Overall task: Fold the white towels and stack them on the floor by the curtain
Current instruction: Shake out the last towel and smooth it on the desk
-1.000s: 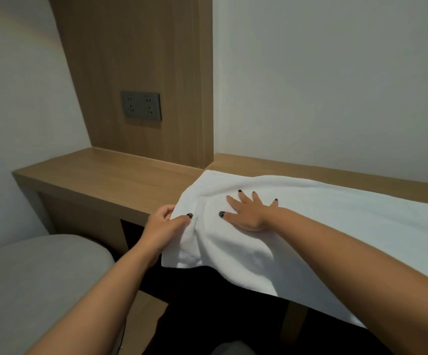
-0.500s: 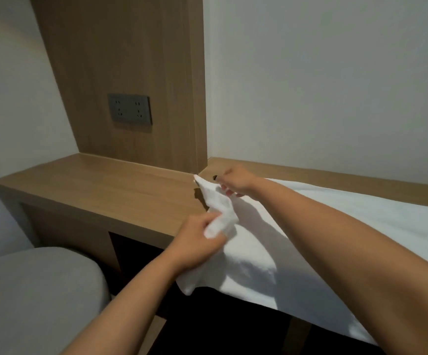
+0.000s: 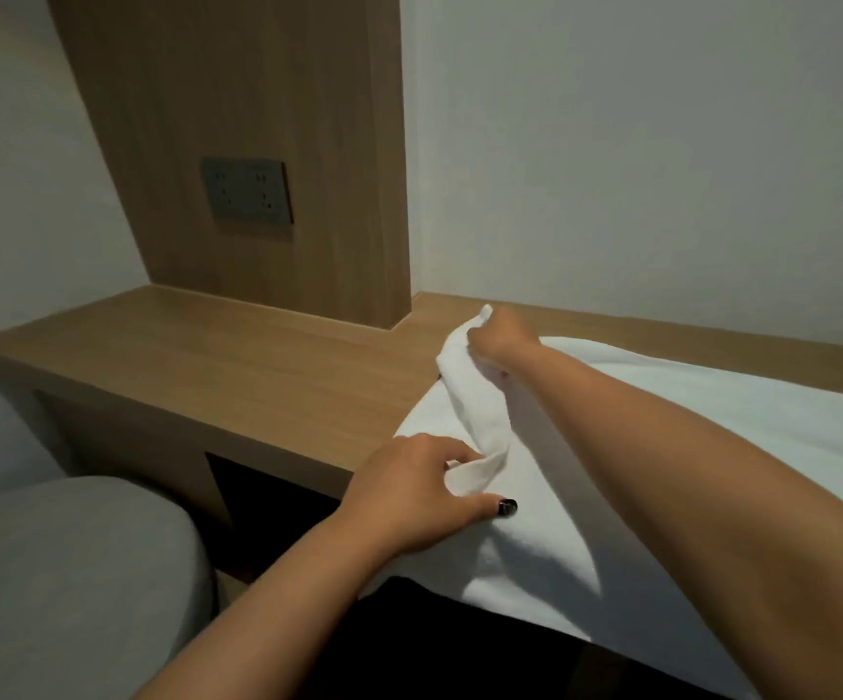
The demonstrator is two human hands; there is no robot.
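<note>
Head view: white towel [image 3: 712, 447] lies spread on the wooden desk [image 3: 207, 366]; left hand [image 3: 409, 497] pinches its near corner, right hand [image 3: 502, 338] grips the far corner.

The white towel [image 3: 712, 447] lies spread over the wooden desk [image 3: 207, 356], its left edge bunched up, front edge overhanging.

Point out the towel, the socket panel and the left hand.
towel [image 3: 712, 437], head view, flat part lying on the desk
socket panel [image 3: 246, 197], head view, middle of its grey face
left hand [image 3: 409, 492], head view, back of the hand
</note>
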